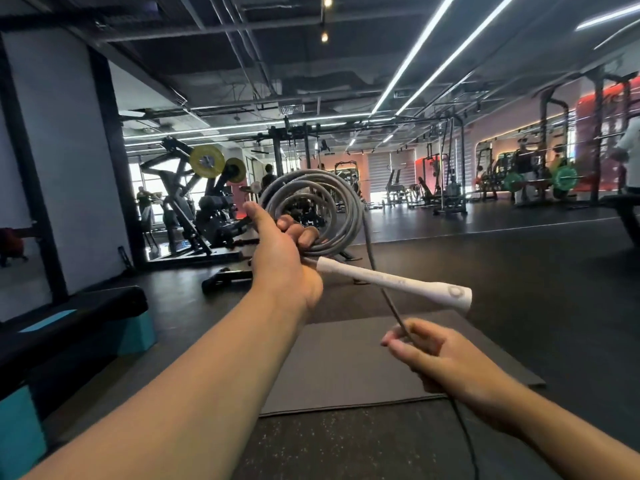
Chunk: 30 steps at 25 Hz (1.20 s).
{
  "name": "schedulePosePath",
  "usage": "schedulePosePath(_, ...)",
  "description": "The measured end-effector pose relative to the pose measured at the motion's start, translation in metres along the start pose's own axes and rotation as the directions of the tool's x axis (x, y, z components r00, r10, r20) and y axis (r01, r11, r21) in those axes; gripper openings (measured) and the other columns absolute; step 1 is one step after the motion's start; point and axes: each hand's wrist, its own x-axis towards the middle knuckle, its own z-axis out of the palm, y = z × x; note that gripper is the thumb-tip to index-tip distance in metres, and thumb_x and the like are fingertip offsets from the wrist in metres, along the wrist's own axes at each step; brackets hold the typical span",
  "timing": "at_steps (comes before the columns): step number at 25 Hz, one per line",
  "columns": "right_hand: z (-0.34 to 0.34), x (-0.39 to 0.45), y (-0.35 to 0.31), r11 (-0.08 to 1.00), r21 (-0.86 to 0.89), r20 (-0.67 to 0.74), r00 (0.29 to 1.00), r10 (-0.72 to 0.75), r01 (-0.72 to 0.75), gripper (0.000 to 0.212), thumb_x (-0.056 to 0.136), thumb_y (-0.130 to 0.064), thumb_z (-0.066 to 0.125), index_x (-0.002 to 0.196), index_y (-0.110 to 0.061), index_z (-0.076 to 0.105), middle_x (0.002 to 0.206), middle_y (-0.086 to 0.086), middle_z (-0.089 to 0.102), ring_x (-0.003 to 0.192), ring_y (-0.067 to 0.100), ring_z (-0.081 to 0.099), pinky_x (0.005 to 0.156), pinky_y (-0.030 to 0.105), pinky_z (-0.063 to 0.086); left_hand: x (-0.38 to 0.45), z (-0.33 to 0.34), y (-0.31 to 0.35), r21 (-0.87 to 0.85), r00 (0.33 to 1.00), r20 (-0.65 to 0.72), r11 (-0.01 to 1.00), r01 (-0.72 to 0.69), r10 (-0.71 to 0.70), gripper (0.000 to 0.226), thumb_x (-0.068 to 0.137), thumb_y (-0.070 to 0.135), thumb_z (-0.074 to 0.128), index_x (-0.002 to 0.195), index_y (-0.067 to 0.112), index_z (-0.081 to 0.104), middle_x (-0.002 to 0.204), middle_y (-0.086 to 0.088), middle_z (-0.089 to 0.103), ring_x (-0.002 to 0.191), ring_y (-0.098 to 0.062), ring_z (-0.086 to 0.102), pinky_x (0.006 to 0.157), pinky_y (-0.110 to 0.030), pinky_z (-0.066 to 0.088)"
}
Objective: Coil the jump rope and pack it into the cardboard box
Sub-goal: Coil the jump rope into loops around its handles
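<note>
My left hand is raised at mid-frame, shut on several grey loops of the jump rope. A white handle sticks out from that fist toward the lower right. From the coil a loose strand drops down to my right hand, which pinches it between thumb and fingers. Below that hand the rope trails off the bottom edge of the frame. No cardboard box is in view.
A dark grey mat lies on the black rubber floor below my hands. A teal and black step platform stands at the left. Weight machines and racks fill the back of the gym, with people among them.
</note>
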Motion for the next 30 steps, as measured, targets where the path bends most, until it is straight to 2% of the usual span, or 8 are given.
schedulePosePath(5,0.051,0.029,-0.042,0.88,0.437,0.017,0.976,-0.217,0.187,0.027,0.076,-0.059,0.077,0.091,-0.036,0.074,0.068,-0.009,0.039,0.056,0.008,0.029,0.051,0.023,0.028,-0.006,0.007,-0.028,0.045,0.998,-0.063,0.999,-0.014,0.017,0.058,0.088,0.074,0.038,0.062,0.022,0.038,0.054,0.006,0.04,0.047,-0.011,0.048,0.072,-0.027,0.047)
schedulePosePath(10,0.062,0.042,-0.073,0.825,0.544,-0.239,0.971,-0.025,0.155,0.035,0.074,-0.055,0.074,0.074,-0.021,0.067,0.048,-0.011,0.036,0.042,0.006,0.028,0.041,0.02,0.028,-0.02,-0.011,-0.045,0.402,0.989,-0.079,0.912,-0.082,0.124,0.063,0.082,0.076,0.043,0.075,0.016,0.06,0.064,0.008,0.069,0.074,-0.015,0.066,0.086,-0.038,0.054)
schedulePosePath(17,0.04,0.045,-0.081,0.99,0.14,-0.276,0.96,0.041,-0.002,0.035,0.094,-0.043,0.062,0.071,-0.016,0.063,0.041,-0.012,0.046,0.031,0.001,0.036,0.04,0.021,0.03,-0.031,-0.066,-0.052,0.732,0.978,-0.2,0.673,0.105,0.066,0.078,0.063,0.051,0.087,0.124,0.016,0.054,0.121,0.0,0.07,0.11,-0.02,0.061,0.098,-0.046,0.048)
schedulePosePath(19,0.032,0.042,-0.084,0.99,-0.137,-0.221,0.975,0.002,-0.034,0.041,0.097,-0.038,0.059,0.064,-0.015,0.067,0.037,-0.01,0.049,0.028,0.0,0.039,0.041,0.018,0.03,-0.036,-0.066,-0.042,0.879,0.927,-0.31,0.435,0.196,0.21,0.124,0.056,0.045,0.093,0.151,0.023,0.016,0.156,-0.013,0.029,0.137,-0.036,0.035,0.11,-0.053,0.034)
schedulePosePath(23,0.02,0.046,-0.096,0.958,-0.275,-0.203,0.979,0.025,-0.082,0.038,0.099,-0.03,0.056,0.07,-0.008,0.067,0.034,-0.008,0.044,0.029,0.008,0.035,0.033,0.018,0.027,-0.049,-0.048,-0.029,0.937,0.73,0.346,-0.255,-0.238,0.59,0.15,0.061,0.044,0.09,0.154,0.023,-0.025,0.161,-0.02,-0.031,0.149,-0.043,-0.019,0.118,-0.066,0.003)
schedulePosePath(26,0.011,0.052,-0.109,0.918,-0.385,-0.22,0.975,0.002,-0.089,0.036,0.098,-0.027,0.054,0.069,-0.008,0.063,0.035,-0.007,0.046,0.033,0.013,0.037,0.033,0.02,0.029,-0.049,-0.028,-0.013,0.91,0.654,0.415,-0.299,-0.287,0.632,0.151,0.058,0.047,0.09,0.155,0.019,-0.023,0.159,-0.029,-0.028,0.146,-0.051,-0.022,0.113,-0.073,0.003)
schedulePosePath(28,0.009,0.052,-0.115,0.855,-0.515,-0.181,0.983,-0.038,-0.062,0.033,0.098,-0.029,0.056,0.072,-0.009,0.059,0.048,-0.001,0.051,0.041,0.018,0.043,0.035,0.022,0.033,-0.051,-0.02,-0.012,0.748,0.555,0.651,-0.563,-0.352,0.518,0.141,0.064,0.043,0.086,0.158,0.019,-0.016,0.161,-0.029,-0.023,0.146,-0.051,-0.02,0.112,-0.074,0.002)
schedulePosePath(30,0.01,0.052,-0.114,0.725,-0.688,-0.059,0.996,-0.066,0.007,0.03,0.098,-0.032,0.058,0.083,-0.005,0.062,0.063,0.005,0.057,0.056,0.023,0.055,0.046,0.029,0.04,-0.049,-0.015,-0.014,0.33,0.496,0.858,-0.88,-0.341,0.13,0.122,0.073,0.04,0.074,0.159,0.022,-0.01,0.163,-0.024,-0.022,0.148,-0.046,-0.021,0.114,-0.07,-0.004)
